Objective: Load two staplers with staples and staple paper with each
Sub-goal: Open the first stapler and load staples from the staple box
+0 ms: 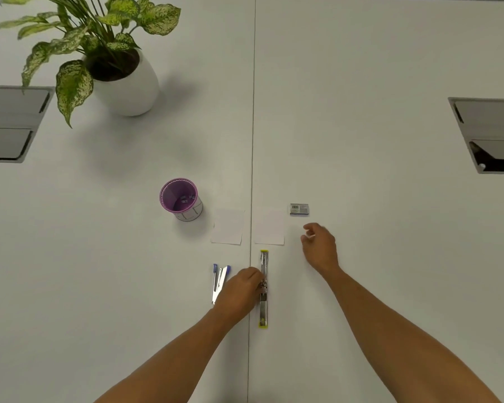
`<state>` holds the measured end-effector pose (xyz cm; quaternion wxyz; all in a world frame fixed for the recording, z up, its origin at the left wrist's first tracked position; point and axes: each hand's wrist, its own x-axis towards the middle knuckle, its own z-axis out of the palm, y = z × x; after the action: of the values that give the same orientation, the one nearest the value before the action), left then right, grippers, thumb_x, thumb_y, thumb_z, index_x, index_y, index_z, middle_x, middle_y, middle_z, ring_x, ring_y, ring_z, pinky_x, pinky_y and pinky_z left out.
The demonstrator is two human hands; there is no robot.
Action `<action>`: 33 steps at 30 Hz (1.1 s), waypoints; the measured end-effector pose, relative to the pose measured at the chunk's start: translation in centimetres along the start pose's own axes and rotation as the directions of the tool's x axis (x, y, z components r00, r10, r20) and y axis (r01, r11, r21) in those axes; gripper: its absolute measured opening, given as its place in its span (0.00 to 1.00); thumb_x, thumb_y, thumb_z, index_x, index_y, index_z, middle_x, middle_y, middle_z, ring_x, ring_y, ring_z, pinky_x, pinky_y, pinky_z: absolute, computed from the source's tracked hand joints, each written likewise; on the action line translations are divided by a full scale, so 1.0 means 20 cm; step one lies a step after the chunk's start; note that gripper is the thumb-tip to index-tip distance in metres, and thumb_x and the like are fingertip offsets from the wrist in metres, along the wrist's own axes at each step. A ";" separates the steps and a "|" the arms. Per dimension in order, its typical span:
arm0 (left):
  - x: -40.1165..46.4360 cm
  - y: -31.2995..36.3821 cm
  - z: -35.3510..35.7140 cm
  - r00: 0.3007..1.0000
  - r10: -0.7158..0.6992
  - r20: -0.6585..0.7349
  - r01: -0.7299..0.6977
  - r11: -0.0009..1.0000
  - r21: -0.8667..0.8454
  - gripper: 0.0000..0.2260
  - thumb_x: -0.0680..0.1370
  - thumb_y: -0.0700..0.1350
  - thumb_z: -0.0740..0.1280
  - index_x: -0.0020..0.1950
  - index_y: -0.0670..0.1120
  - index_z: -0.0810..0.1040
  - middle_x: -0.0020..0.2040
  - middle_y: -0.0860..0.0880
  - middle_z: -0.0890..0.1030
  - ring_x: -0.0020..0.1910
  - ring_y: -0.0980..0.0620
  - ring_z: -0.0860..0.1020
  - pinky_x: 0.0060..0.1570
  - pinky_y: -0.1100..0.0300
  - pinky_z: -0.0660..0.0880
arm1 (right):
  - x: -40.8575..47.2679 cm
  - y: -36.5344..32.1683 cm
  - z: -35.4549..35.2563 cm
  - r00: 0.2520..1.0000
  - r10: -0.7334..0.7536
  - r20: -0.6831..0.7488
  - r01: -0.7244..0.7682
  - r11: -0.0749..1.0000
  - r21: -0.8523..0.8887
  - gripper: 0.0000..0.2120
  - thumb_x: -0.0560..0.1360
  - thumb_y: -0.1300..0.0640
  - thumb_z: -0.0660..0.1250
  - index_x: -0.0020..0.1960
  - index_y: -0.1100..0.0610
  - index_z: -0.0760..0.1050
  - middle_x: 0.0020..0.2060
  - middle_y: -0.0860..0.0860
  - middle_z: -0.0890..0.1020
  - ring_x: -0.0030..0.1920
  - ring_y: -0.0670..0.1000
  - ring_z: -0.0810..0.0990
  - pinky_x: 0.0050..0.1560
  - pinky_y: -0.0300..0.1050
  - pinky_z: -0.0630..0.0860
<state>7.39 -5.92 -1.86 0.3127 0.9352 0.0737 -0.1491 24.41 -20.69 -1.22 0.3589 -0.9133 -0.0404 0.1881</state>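
The yellow stapler is lying swung fully open in a long straight line just right of the table seam, its bare metal channel facing up. The left hand is resting against its hinge, fingers curled onto the middle; whether they are pinching or only steadying it, I cannot tell. If that hold is loose, the slim, hard body is likely to be sliding or rolling on the smooth white table as staples go in.

The right hand is hovering loosely curled, gripping nothing, near the small staple box just beyond it. A brittle staple strip could be snapping or scattering if pulled out carelessly.

The blue stapler is lying partly open to the left, touching nothing. Two thin paper squares are sitting flat beyond, light enough to shift when brushed. Farther left, a ribbed purple cup is standing.
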 end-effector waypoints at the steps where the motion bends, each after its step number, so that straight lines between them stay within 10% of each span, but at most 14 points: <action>1: -0.01 0.00 0.00 1.000 0.007 -0.008 -0.007 1.000 -0.007 0.10 0.79 0.42 0.64 0.59 0.40 0.77 0.59 0.45 0.77 0.57 0.47 0.76 0.54 0.53 0.74 | 0.05 -0.02 0.00 0.999 -0.042 -0.011 0.041 0.999 -0.030 0.13 0.76 0.66 0.65 0.61 0.63 0.76 0.54 0.60 0.79 0.52 0.58 0.79 0.56 0.48 0.74; 6: -0.03 0.00 0.03 0.998 0.020 -0.063 -0.025 0.997 -0.069 0.18 0.78 0.41 0.65 0.68 0.41 0.72 0.70 0.47 0.72 0.65 0.49 0.74 0.63 0.60 0.72 | 0.28 -0.03 0.01 0.986 -0.143 0.084 0.162 0.943 -0.290 0.26 0.78 0.61 0.63 0.75 0.57 0.63 0.74 0.56 0.65 0.72 0.58 0.64 0.70 0.53 0.64; 11: -0.05 0.01 0.04 0.995 -0.018 -0.100 0.004 0.990 -0.141 0.23 0.77 0.48 0.68 0.71 0.45 0.70 0.72 0.49 0.68 0.69 0.51 0.68 0.67 0.65 0.64 | 0.40 0.02 0.00 0.967 -0.167 0.193 0.246 0.810 -0.533 0.22 0.78 0.57 0.64 0.72 0.55 0.67 0.72 0.54 0.68 0.70 0.57 0.66 0.65 0.52 0.66; 20: -0.06 0.00 -0.05 0.951 -0.003 -0.309 -0.026 0.996 -0.088 0.21 0.76 0.54 0.69 0.66 0.46 0.76 0.66 0.46 0.75 0.65 0.47 0.74 0.63 0.56 0.69 | 0.09 0.03 -0.03 0.972 -0.235 0.016 0.235 0.964 -0.127 0.16 0.76 0.66 0.66 0.64 0.61 0.75 0.59 0.57 0.78 0.57 0.58 0.78 0.57 0.47 0.73; 29: -0.10 0.03 -0.16 0.956 0.001 -0.293 -0.049 0.987 -0.156 0.28 0.76 0.48 0.72 0.73 0.46 0.68 0.69 0.48 0.71 0.67 0.51 0.69 0.67 0.62 0.65 | -0.39 -0.06 0.03 0.947 -0.254 0.196 0.246 0.967 0.065 0.18 0.75 0.66 0.70 0.64 0.61 0.76 0.57 0.54 0.79 0.50 0.49 0.77 0.56 0.38 0.73; 33: -0.14 0.05 -0.19 0.979 -0.029 -0.200 -0.027 0.961 -0.276 0.26 0.76 0.46 0.71 0.73 0.50 0.68 0.63 0.51 0.75 0.57 0.57 0.74 0.54 0.72 0.69 | -0.49 -0.10 0.04 0.926 -0.274 0.260 0.260 0.962 0.087 0.19 0.75 0.66 0.70 0.64 0.61 0.76 0.56 0.55 0.79 0.47 0.48 0.77 0.48 0.26 0.71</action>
<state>5.83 -4.49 2.46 0.4313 0.8925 0.1257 -0.0418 15.11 -20.64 2.68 0.3955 -0.8556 -0.2080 0.2611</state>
